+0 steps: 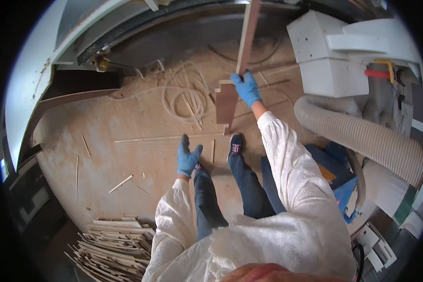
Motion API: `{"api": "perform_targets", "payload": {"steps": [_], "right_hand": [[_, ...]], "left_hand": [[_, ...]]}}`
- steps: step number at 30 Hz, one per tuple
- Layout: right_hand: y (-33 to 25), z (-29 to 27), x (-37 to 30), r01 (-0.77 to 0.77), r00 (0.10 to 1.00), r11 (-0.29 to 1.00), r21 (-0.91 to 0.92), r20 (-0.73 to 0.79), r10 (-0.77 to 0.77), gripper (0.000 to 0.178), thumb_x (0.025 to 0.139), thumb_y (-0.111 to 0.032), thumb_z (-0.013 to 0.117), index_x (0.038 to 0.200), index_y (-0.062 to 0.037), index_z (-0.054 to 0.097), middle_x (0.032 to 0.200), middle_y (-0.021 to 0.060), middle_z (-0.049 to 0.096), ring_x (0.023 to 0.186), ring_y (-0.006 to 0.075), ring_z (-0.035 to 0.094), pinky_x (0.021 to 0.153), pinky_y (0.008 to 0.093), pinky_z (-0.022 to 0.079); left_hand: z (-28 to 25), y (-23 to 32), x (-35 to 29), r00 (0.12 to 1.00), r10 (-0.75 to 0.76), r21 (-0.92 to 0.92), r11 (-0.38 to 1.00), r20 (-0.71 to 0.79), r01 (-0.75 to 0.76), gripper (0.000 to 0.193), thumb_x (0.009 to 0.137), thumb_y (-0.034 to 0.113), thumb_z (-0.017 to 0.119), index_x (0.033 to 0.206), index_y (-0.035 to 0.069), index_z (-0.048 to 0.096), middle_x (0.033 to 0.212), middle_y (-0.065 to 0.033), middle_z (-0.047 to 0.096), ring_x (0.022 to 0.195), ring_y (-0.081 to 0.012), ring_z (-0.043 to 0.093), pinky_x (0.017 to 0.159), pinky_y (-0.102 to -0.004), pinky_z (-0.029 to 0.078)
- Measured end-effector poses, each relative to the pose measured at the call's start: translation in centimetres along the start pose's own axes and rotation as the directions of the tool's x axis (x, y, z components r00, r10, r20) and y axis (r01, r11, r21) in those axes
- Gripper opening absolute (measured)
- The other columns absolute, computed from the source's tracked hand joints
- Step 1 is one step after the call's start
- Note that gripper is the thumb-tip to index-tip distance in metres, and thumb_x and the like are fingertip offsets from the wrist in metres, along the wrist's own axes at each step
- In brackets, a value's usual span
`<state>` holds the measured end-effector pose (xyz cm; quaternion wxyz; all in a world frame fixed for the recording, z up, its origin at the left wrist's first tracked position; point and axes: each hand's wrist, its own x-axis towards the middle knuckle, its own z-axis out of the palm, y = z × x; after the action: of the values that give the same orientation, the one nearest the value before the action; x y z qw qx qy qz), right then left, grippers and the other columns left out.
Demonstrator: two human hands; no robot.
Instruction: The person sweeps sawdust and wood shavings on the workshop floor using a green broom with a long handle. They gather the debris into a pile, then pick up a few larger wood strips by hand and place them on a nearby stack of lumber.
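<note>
My right hand (246, 88), in a blue glove, is stretched out ahead and closed around the near end of a long wooden board (247, 40). The board has a brown face and a pale edge, and runs up past the top of the picture. Just left of this hand stands a shorter brown board piece (226, 104) with pale ends; I cannot tell if it touches the glove. My left hand (188, 157), also blue-gloved, hangs above the floor with thumb and fingers apart, holding nothing. Below it a thin pale strip (150, 139) lies on the floor.
A coiled clear hose (189, 105) and loose strips lie on the dusty floor (113, 160). Thin wood strips (115, 249) are heaped at lower left. To the right are a ribbed duct (362, 134), a white machine housing (331, 75) and a blue bundle (329, 164).
</note>
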<state>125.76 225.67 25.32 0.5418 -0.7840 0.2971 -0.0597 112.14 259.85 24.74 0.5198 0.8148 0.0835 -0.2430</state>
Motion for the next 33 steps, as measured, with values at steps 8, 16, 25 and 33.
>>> {"api": "perform_targets", "payload": {"steps": [8, 16, 25, 33], "right_hand": [[-11.0, 11.3, -10.6, 0.412, 0.812, 0.911, 0.026, 0.442, -0.38, 0.032, 0.08, -0.042, 0.07, 0.086, -0.011, 0.064, 0.079, 0.0142, 0.066, 0.076, 0.0341, 0.065, 0.07, 0.0444, 0.052], [-11.4, 19.5, -11.8, 0.551, 0.638, 0.806, 0.217, 0.513, -0.575, 0.031, 0.075, -0.039, 0.071, 0.076, -0.0105, 0.06, 0.075, 0.0123, 0.064, 0.074, 0.0312, 0.065, 0.066, 0.0433, 0.05], [11.1, 18.5, -3.9, 0.212, 0.727, 0.764, 0.609, 0.424, -0.54, 0.039, 0.087, -0.022, 0.071, 0.12, -0.0043, 0.06, 0.11, 0.0138, 0.068, 0.096, 0.0194, 0.067, 0.082, 0.0305, 0.056], [44.1, 12.5, -0.5, 0.512, 0.806, 0.564, -0.648, 0.59, -0.054, 0.031, 0.085, -0.03, 0.059, 0.105, -0.0072, 0.066, 0.094, 0.0192, 0.068, 0.085, 0.0353, 0.065, 0.075, 0.0458, 0.05]], "left_hand": [[-1.2, 0.3, 5.6, 0.965, 0.176, -0.319, 0.919, -0.193, -0.232, 0.087, 0.073, 0.016, 0.082, 0.144, 0.0, 0.034, 0.14, -0.0132, 0.047, 0.129, -0.0255, 0.045, 0.11, -0.0378, 0.034], [-12.6, -5.4, 8.6, 0.814, 0.303, -0.098, 0.912, -0.496, -0.399, 0.058, 0.088, 0.023, 0.062, 0.138, 0.002, 0.039, 0.134, -0.0088, 0.045, 0.121, -0.0202, 0.044, 0.108, -0.0365, 0.033], [-14.7, -9.3, 15.6, 0.795, 0.544, -0.373, 0.702, -0.27, -0.607, 0.043, 0.095, 0.039, 0.055, 0.117, 0.001, 0.059, 0.11, -0.0116, 0.064, 0.112, -0.0293, 0.06, 0.113, -0.0653, 0.024], [-13.6, -9.6, 15.0, 0.65, 0.608, -0.287, 0.59, -0.456, -0.754, 0.046, 0.093, 0.038, 0.054, 0.114, -0.002, 0.06, 0.1, -0.0115, 0.061, 0.102, -0.0352, 0.059, 0.108, -0.0638, 0.036]]}}
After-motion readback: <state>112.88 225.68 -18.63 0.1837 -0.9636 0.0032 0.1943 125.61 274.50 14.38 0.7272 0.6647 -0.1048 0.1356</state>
